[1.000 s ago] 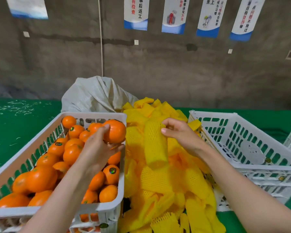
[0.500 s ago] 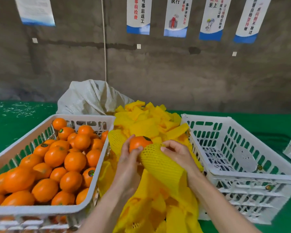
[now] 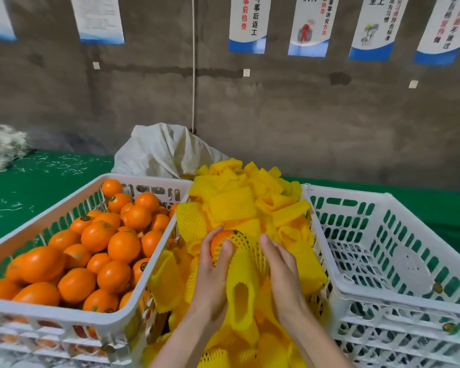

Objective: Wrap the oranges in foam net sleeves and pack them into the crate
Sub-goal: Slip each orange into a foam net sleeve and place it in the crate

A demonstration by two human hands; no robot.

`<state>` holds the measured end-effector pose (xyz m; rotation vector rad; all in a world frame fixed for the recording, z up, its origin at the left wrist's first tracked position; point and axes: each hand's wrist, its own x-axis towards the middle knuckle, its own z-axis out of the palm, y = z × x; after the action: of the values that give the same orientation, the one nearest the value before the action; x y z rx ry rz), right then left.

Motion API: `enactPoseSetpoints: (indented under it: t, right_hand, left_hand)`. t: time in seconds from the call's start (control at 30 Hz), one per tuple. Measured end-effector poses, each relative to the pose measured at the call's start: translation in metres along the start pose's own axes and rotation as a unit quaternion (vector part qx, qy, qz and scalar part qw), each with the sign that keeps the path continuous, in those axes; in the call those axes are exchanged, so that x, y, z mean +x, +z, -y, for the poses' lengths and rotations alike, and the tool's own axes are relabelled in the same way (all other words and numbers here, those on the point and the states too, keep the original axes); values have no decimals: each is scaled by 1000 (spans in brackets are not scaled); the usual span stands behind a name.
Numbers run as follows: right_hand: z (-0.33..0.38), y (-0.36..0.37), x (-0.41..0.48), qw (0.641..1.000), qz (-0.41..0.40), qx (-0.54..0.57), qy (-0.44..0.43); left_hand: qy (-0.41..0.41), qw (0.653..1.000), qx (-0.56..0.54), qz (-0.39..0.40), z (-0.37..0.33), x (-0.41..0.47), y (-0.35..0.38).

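A heap of white fibre point(image 3: 0, 144) lies at the far left edge of the green worktop point(image 3: 37, 187). Beside it, at the near left, a white plastic crate point(image 3: 64, 318) is heaped with loose oranges point(image 3: 96, 235). Well over two dozen show, but they are piled too deep for an exact count. It stands on a second crate point(image 3: 51, 341) with more fruit visible through its slots. One grey-white woven sack point(image 3: 165, 152) slumps behind it against the wall.

Between the two stacks lies a mound of yellow foam net sleeves point(image 3: 237, 205), dozens of them. Over its near part the left hand point(image 3: 210, 274) grips one orange point(image 3: 219, 239): its fingers are curled round the fruit and its thumb lies on the net's rim. One sleeve point(image 3: 243, 274) covers the near half of that orange, and its open tail hangs toward the person. The right hand point(image 3: 282, 274) lies along the sleeve's right side with its fingers against the net. Its thumb is hidden, so I cannot tell whether it pinches.

At the right edge, a third white crate point(image 3: 383, 296) shows its perforated floor. It sits on a fourth point(image 3: 383, 349).
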<state>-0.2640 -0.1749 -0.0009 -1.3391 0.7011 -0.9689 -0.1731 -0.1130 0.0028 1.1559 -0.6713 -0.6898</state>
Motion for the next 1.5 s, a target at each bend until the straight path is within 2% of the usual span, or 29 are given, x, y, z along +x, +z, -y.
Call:
enactPoseSetpoints:
  t: [0.07,0.13,0.2,0.27,0.4,0.5,0.57,0.67,0.8,0.83,0.9,1.0,1.1,1.17,1.23,1.37,1.5]
  right_hand:
    - [0,4,4,994,20,-92,-62]
    - [-2,5,7,975,2,-164,-150]
    - [-5,4,8,961,-6,-178,-213]
    - [-6,2,10,951,-14,-177,-252]
    - [-4,1,17,960,-23,-132,-244]
    - [-8,0,17,980,13,-83,-182]
    - [-11,0,16,987,43,-57,-142]
    - [-5,1,17,991,84,-63,-88]
    - [10,-2,18,983,136,-89,86]
    - [13,-4,17,978,154,-92,102]
    - [18,-2,11,974,179,-109,86]
    - [22,3,5,976,161,-139,37]
    - [14,7,7,990,103,-100,13]
    - [12,12,5,997,48,-48,28]
    - [12,14,6,998,15,4,66]
    - [18,17,18,986,54,95,127]
    - [17,15,26,979,54,98,171]
  left_hand:
    - [-35,998,-42,-13,1,2,-5]
    - [-131,978,-162,-21,-1,3,-7]
    - [-208,947,-245,-10,-1,4,-10]
    - [-226,936,-268,12,0,3,-12]
    - [-248,929,-272,38,5,5,-17]
    - [-262,919,-273,107,6,5,-17]
    - [-250,921,-270,126,7,6,-16]
    - [-224,939,-249,75,10,11,-12]
    - [-186,971,-142,39,6,18,-14]
    - [-184,976,-116,25,6,19,-13]
    - [-167,984,-60,7,7,22,-11]
    - [-107,994,30,-5,4,26,-10]
    - [-11,988,149,-33,0,32,-10]
    - [45,978,200,-48,-2,35,-10]
    - [75,975,197,-76,-1,38,-11]
    - [77,985,94,-120,3,43,-10]
    - [126,977,136,-107,5,46,-12]
